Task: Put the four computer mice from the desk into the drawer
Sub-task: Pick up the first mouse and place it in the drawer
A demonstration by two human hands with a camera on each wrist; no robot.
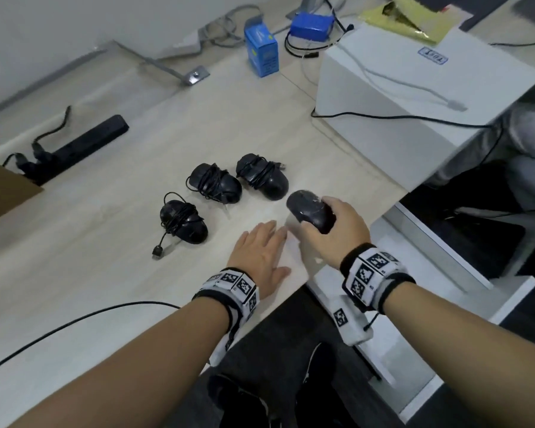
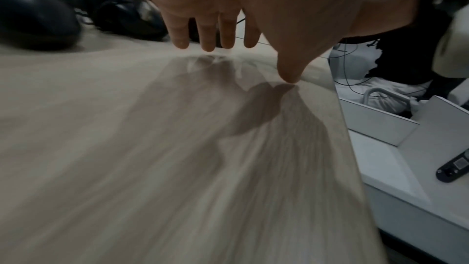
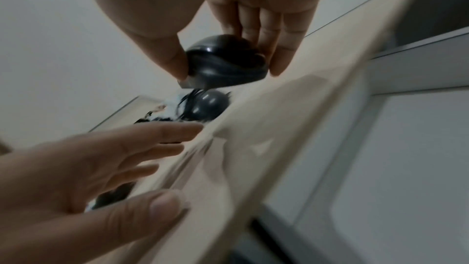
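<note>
Three black mice with their cords wound round them lie on the light wooden desk (image 1: 105,273): one at the left (image 1: 183,222), one in the middle (image 1: 215,182), one at the right (image 1: 263,176). My right hand (image 1: 328,220) grips a fourth black mouse (image 1: 309,210) just above the desk's right edge; in the right wrist view thumb and fingers pinch this mouse (image 3: 225,63) by its sides. My left hand (image 1: 260,254) lies over the desk with straight fingers (image 2: 215,33) and holds nothing. To the right, below the desk, the white drawer (image 1: 430,239) stands pulled out.
A large white box (image 1: 414,88) sits at the back right with cables across it. A blue carton (image 1: 261,50), a black power strip (image 1: 84,146) and a cardboard piece (image 1: 0,186) stand farther off. A black remote-like device (image 2: 454,168) lies on a white surface below the desk.
</note>
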